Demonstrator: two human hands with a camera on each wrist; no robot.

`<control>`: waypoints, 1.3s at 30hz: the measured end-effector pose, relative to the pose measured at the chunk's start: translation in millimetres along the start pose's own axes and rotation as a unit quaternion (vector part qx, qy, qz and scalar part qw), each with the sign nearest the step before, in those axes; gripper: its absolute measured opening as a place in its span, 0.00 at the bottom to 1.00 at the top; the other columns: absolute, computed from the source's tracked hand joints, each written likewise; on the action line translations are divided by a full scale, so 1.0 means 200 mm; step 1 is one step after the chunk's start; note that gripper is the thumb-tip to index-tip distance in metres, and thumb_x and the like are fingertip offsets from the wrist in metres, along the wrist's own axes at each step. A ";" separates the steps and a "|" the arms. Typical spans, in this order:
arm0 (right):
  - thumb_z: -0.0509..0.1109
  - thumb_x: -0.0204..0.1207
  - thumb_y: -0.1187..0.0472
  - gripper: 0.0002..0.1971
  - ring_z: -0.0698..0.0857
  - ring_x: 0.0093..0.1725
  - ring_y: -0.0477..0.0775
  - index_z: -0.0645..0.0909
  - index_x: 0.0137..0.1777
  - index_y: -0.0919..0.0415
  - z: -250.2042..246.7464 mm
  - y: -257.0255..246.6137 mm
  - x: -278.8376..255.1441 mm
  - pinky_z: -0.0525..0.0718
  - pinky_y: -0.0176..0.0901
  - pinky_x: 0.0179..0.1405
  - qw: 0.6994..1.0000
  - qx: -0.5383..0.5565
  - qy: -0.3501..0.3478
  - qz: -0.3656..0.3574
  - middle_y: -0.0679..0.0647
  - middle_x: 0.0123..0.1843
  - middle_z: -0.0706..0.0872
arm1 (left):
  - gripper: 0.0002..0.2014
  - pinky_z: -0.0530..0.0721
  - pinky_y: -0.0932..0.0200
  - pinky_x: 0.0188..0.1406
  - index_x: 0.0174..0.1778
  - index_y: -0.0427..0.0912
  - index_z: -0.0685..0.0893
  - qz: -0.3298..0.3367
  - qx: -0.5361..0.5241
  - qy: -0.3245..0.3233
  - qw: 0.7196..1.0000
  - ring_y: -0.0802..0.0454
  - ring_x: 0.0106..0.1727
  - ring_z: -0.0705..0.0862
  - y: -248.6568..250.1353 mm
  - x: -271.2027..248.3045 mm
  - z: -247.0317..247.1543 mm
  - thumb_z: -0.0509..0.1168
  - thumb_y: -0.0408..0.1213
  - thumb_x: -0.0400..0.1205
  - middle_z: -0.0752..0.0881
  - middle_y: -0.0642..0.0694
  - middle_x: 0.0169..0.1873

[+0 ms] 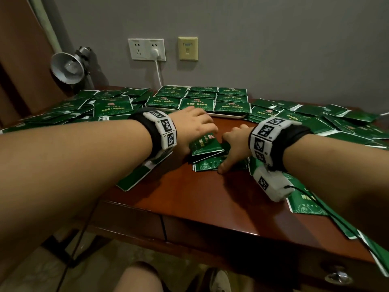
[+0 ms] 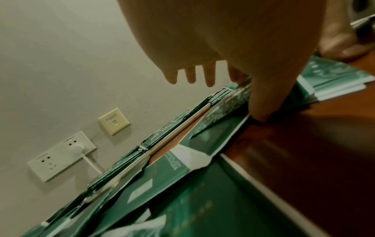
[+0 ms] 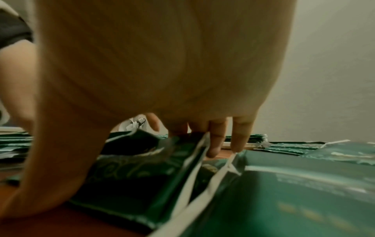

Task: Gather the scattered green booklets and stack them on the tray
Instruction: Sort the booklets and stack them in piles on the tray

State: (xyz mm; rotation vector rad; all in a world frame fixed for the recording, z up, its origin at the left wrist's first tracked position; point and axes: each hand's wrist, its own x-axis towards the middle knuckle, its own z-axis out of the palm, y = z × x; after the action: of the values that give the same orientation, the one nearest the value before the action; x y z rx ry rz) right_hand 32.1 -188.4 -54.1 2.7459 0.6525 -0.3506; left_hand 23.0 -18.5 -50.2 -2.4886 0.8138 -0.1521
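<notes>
Green booklets [image 1: 207,147] lie in a small, slightly tilted pile at the middle of the brown desk. My left hand [image 1: 197,125] reaches over its left side. In the left wrist view the thumb [image 2: 261,110] and index fingertip pinch the pile's edges [image 2: 229,99], and the other fingers stick out free. My right hand [image 1: 232,142] meets the pile from the right with straight fingers [image 3: 215,141] against its edge. Its thumb [image 1: 221,168] presses a lower booklet [image 1: 207,165]. The white tray [image 1: 229,117] stands just behind, filled with neat rows of booklets [image 1: 202,98].
Loose booklets cover the desk's left side [image 1: 84,106], right side [image 1: 336,121] and near right edge [image 1: 305,203]. A metal lamp [image 1: 67,68] stands at the back left. Wall sockets [image 1: 147,49] with a plugged cable are behind the tray. Bare wood [image 1: 189,197] shows in front of the pile.
</notes>
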 end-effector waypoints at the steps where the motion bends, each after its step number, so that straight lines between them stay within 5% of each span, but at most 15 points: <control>1: 0.73 0.58 0.25 0.49 0.77 0.66 0.57 0.71 0.74 0.57 0.00 0.00 0.00 0.72 0.45 0.53 1.000 0.010 0.001 -0.008 0.54 0.67 0.79 | 0.44 0.60 0.42 0.79 0.80 0.54 0.61 0.016 0.009 -0.017 1.000 0.42 0.81 0.57 0.01 0.00 -0.01 0.74 0.46 0.67 0.63 0.47 0.80; 5: 0.79 0.60 0.33 0.45 0.81 0.64 0.55 0.70 0.74 0.54 0.00 0.00 -0.01 0.75 0.41 0.58 0.996 0.075 0.011 -0.036 0.51 0.66 0.82 | 0.48 0.48 0.39 0.83 0.84 0.49 0.56 0.033 -0.010 -0.092 0.995 0.41 0.85 0.46 0.04 0.05 -0.03 0.73 0.55 0.71 0.55 0.50 0.84; 7: 0.80 0.59 0.34 0.46 0.81 0.64 0.54 0.69 0.75 0.53 0.01 0.01 -0.02 0.76 0.41 0.59 0.995 0.088 0.020 -0.044 0.49 0.66 0.82 | 0.48 0.48 0.39 0.83 0.83 0.46 0.57 0.038 -0.019 -0.087 0.995 0.41 0.85 0.47 0.06 0.08 -0.03 0.73 0.56 0.70 0.59 0.48 0.83; 11: 0.81 0.57 0.33 0.44 0.83 0.60 0.54 0.72 0.70 0.56 0.02 0.03 -0.04 0.78 0.40 0.58 0.996 0.086 0.005 -0.029 0.46 0.60 0.83 | 0.43 0.52 0.38 0.82 0.75 0.42 0.65 0.037 -0.049 -0.066 0.996 0.41 0.81 0.58 0.11 0.13 -0.04 0.74 0.55 0.67 0.72 0.42 0.72; 14: 0.79 0.53 0.28 0.51 0.83 0.57 0.55 0.71 0.70 0.60 0.02 0.06 -0.06 0.81 0.46 0.60 0.999 0.033 -0.003 -0.001 0.53 0.60 0.82 | 0.43 0.58 0.42 0.77 0.71 0.44 0.67 0.021 -0.073 -0.011 0.997 0.44 0.67 0.71 0.14 0.16 -0.02 0.74 0.58 0.64 0.77 0.44 0.60; 24: 0.80 0.48 0.27 0.59 0.83 0.56 0.58 0.63 0.71 0.65 0.00 0.20 -0.05 0.84 0.54 0.59 0.996 0.041 -0.018 0.079 0.55 0.58 0.79 | 0.54 0.71 0.42 0.62 0.73 0.44 0.63 -0.169 -0.164 0.069 0.969 0.43 0.60 0.77 0.06 0.21 -0.07 0.75 0.70 0.58 0.76 0.44 0.59; 29: 0.78 0.54 0.29 0.46 0.80 0.54 0.57 0.70 0.64 0.59 0.01 0.19 -0.03 0.83 0.50 0.53 0.997 0.016 0.062 0.051 0.56 0.57 0.79 | 0.42 0.84 0.45 0.52 0.72 0.43 0.61 -0.274 -0.352 0.145 0.883 0.41 0.54 0.81 -0.09 0.15 -0.14 0.77 0.48 0.67 0.71 0.44 0.55; 35: 0.79 0.58 0.33 0.43 0.78 0.59 0.57 0.68 0.67 0.56 0.03 0.10 0.03 0.79 0.48 0.53 0.998 0.049 0.031 0.026 0.54 0.59 0.81 | 0.46 0.79 0.53 0.64 0.76 0.44 0.56 -0.330 -0.561 0.316 0.690 0.46 0.66 0.76 -0.11 0.16 -0.18 0.80 0.45 0.70 0.73 0.44 0.68; 39: 0.77 0.65 0.38 0.36 0.80 0.56 0.55 0.71 0.68 0.57 0.04 0.08 0.04 0.75 0.45 0.47 0.998 0.059 0.030 0.011 0.54 0.58 0.82 | 0.46 0.71 0.60 0.65 0.78 0.42 0.53 -0.329 -0.584 0.360 0.649 0.54 0.65 0.71 -0.09 0.18 -0.21 0.78 0.42 0.73 0.69 0.50 0.64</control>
State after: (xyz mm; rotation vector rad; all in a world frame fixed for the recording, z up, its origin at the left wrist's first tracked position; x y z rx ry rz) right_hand 44.5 -201.4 -61.0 2.8840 0.6345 -0.3112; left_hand 51.4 -45.2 -5.4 -3.9628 0.0854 -1.3253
